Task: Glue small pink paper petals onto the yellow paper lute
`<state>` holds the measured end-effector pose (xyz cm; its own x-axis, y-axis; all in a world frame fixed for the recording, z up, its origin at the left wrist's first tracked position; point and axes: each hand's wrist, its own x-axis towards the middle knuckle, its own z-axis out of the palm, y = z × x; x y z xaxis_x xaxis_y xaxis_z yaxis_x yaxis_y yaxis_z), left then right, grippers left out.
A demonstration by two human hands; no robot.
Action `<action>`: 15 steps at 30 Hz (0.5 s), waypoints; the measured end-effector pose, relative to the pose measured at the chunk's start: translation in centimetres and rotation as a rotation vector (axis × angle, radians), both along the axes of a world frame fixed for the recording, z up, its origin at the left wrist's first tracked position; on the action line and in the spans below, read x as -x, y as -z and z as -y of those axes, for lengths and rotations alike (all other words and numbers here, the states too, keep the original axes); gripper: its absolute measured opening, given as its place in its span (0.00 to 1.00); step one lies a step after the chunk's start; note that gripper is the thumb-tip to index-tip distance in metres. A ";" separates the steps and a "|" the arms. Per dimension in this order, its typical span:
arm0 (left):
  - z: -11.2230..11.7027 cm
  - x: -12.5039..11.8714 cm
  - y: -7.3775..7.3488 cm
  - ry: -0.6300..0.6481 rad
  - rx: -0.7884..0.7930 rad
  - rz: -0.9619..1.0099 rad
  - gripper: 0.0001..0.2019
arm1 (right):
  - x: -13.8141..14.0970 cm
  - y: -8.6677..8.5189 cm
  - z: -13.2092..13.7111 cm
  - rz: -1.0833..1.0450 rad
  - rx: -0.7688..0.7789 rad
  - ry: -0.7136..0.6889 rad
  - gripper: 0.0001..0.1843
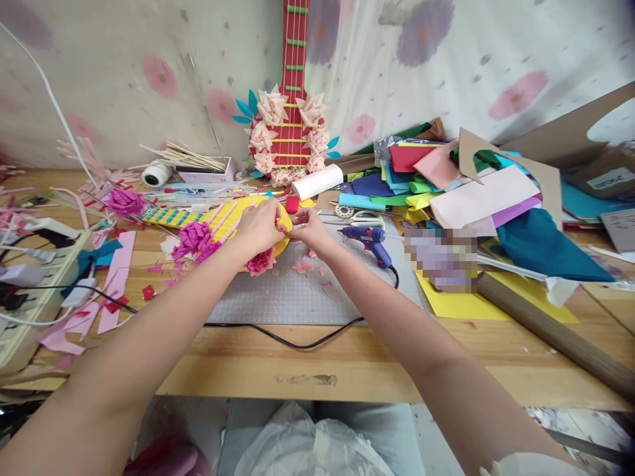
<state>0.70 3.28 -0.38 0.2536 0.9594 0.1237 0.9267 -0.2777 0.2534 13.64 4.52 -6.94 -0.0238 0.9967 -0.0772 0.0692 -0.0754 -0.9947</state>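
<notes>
A yellow paper-covered toy guitar [238, 215] lies flat on a grey cutting mat [317, 301]. It has blue strips along its neck, pale pink strips on its body and bright pink crepe-paper flowers [192, 239]. My left hand [260, 228] rests over the rounded end, fingers bent inward. Meeting it at the guitar's right edge, my right hand [311, 230] has thumb and fingers pinched. Whatever small pinkish thing is between the fingertips is mostly hidden. A darker pink flower [260, 261] sits under my left wrist.
A blue glue gun [370, 243] lies right of my hands, its black cord [307, 346] trailing along the front. Behind stands a red guitar [290, 142] with peach flowers. Paper sheets [486, 198] pile up at right, beside a brown roll [550, 324]. A power strip [44, 297] is at left.
</notes>
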 end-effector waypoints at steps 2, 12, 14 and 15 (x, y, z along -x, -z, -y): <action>0.0 0.0 0.0 0.000 0.003 0.004 0.11 | 0.1 -0.1 0.1 -0.025 0.023 0.012 0.29; 0.2 0.1 -0.3 0.006 0.028 0.002 0.12 | 0.0 -0.5 0.3 -0.100 0.088 -0.010 0.26; 0.2 0.1 -0.3 -0.003 0.021 -0.008 0.12 | 0.1 -0.7 0.3 -0.099 0.095 -0.010 0.25; 0.3 0.1 -0.3 -0.006 0.019 -0.011 0.12 | 0.2 -0.7 0.3 -0.100 0.101 -0.006 0.25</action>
<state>0.65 3.02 -0.08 0.2487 0.9631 0.1028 0.9311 -0.2670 0.2487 13.48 4.22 -6.20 -0.0424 0.9838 -0.1740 -0.0291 -0.1753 -0.9841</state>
